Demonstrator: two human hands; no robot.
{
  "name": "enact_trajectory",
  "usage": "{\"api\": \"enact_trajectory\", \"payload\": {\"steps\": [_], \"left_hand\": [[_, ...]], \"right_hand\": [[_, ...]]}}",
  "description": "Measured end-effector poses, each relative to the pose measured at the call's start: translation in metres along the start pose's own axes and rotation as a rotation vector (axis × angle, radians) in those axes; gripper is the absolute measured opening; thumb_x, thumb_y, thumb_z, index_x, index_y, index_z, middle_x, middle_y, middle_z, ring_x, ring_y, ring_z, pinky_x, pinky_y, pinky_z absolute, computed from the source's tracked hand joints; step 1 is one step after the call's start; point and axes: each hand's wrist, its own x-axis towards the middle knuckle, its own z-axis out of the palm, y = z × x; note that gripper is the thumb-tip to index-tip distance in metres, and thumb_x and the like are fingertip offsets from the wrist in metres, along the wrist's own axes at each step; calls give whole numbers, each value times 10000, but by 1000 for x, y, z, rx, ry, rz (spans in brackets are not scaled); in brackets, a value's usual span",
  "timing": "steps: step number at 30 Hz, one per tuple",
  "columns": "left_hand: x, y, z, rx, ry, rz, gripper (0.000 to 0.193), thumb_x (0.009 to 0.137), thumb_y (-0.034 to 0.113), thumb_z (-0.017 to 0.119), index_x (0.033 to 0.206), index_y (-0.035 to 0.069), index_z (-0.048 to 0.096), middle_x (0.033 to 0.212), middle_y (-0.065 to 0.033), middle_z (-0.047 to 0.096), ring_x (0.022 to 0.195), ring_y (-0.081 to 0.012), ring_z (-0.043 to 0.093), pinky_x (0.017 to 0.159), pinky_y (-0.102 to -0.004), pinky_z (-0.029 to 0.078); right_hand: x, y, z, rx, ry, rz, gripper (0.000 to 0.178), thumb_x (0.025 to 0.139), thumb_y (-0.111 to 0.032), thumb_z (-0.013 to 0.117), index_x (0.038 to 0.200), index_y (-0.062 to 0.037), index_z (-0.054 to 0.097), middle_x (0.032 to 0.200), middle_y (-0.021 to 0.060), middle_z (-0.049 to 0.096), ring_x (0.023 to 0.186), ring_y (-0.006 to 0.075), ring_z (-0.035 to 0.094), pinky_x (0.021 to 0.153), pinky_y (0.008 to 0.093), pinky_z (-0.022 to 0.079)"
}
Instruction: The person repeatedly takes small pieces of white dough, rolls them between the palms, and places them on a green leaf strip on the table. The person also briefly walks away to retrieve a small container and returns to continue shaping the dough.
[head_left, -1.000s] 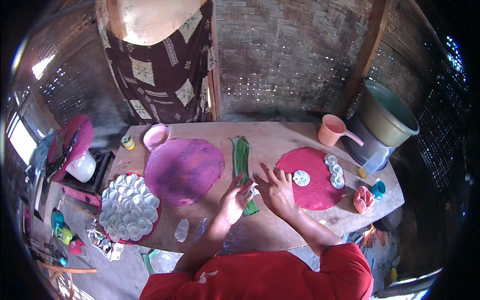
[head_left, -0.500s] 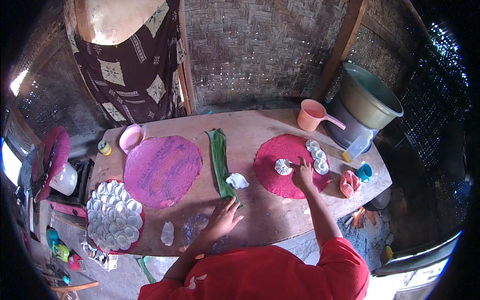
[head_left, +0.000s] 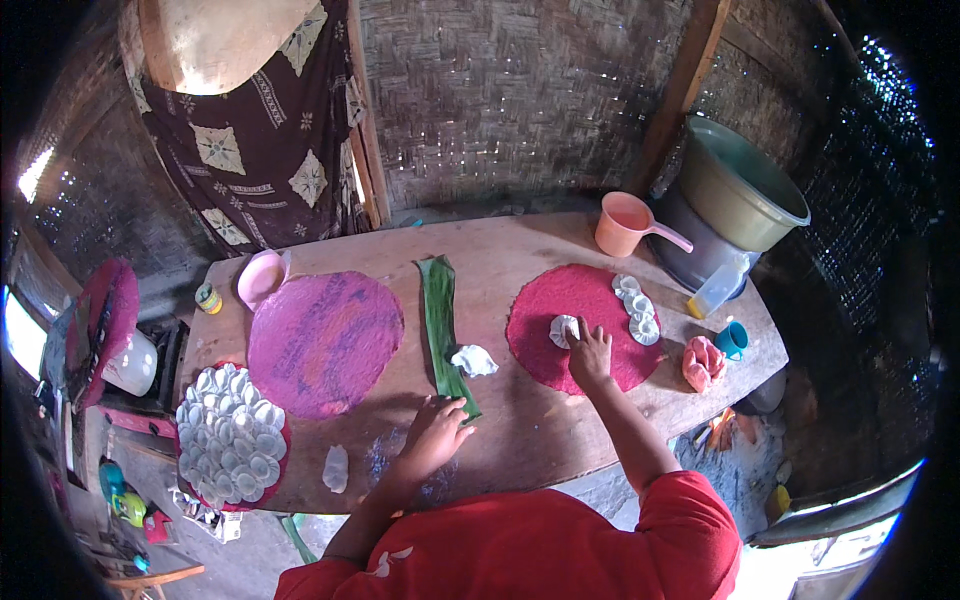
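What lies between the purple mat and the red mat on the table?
In the head view, a long green leaf strip lies between the purple mat and the red mat, with a small white dough piece beside it.

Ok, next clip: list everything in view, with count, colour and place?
wooden table: one, brown, centre
red mat: one, right of centre
white discs: four on the red mat, one under the right hand
purple mat: one, left of centre
green leaf strip: one, between the mats
white lump: one, beside the leaf
tray of white discs: one, many discs, left edge
orange scoop: one, far right
green basin: one, on a grey pot
pink bowl: one, far left
left hand: flat on table
right hand: touching a disc
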Motion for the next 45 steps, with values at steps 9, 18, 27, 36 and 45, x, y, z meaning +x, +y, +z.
{"api": "enact_trajectory", "payload": {"steps": [9,18,27,36,45], "left_hand": [[7,6,-10,-134,-19,-74,417,862,304,661,1180,51,569,1225,-148,600,1137,-309,558,975,-399,424],[55,22,-29,-1760,-22,-493,825,939,619,358,1510,169,-33,1423,-239,399,1320,-305,415,1118,-422,267],[56,15,-27,-1847,39,-596,904,885,735,313,1520,193,-34,1384,-88,446,1168,-221,514,1041,-386,341],[44,12,-51,-1804,42,-536,836,904,725,239,1523,176,121,1171,-144,603,987,-194,605,955,-338,392],[42,26,-51,-1470,-58,-442,817,924,701,220,1525,162,98,1160,-139,595,987,-185,584,950,-343,385]], "right_hand": [[34,78,45,2043,-163,564,356,777,54,469,1096,-47,591,971,77,570,778,143,535,589,315,438],[-21,-61,-38,1295,116,-26,420,828,71,479,1194,-92,604,1212,123,536,952,214,523,814,332,438],[-70,-117,-106,-16,224,-596,573,743,-18,550,1281,-209,586,1499,142,272,1156,367,444,930,473,407],[-30,-87,-96,2077,-643,314,391,857,-48,533,1246,-88,545,1376,133,432,1188,261,494,1022,425,382],[-48,-115,-105,1639,-534,-145,778,758,4,721,1400,-59,287,1112,155,565,1069,233,560,938,368,447]]}}
